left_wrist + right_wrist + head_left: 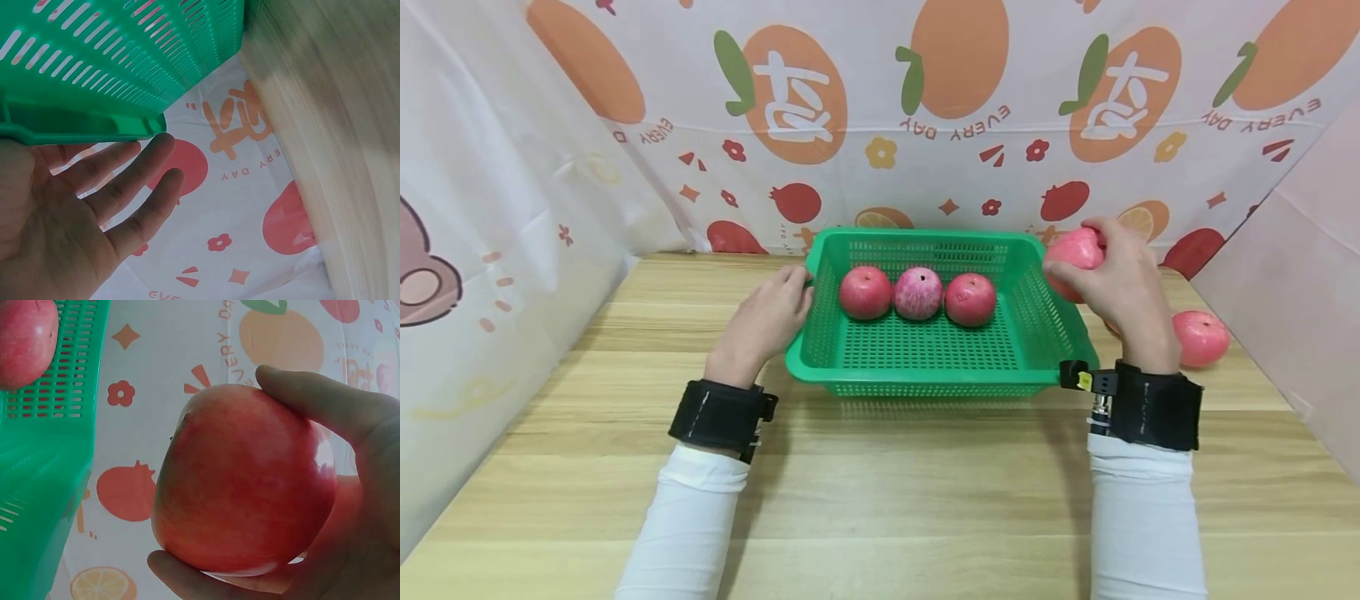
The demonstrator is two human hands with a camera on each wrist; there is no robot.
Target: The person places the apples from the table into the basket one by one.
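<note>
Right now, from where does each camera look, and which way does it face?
Head: worn on the head, facing forward and down at the green basket; left hand, right hand and sleeves show.
Left wrist: on that wrist, facing the basket's slotted wall and printed cloth; palm and fingers show.
Right wrist: facing the held apple from its wrist; thumb and fingers show.
Head and right wrist share that apple.

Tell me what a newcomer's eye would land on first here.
Probably the bright green basket on the wooden table, with three reddish apples in a row inside. Next, the red apple gripped in the right hand by the basket's right side, opposite the left hand at its left rim. The fruit-print cloth behind also stands out.
</note>
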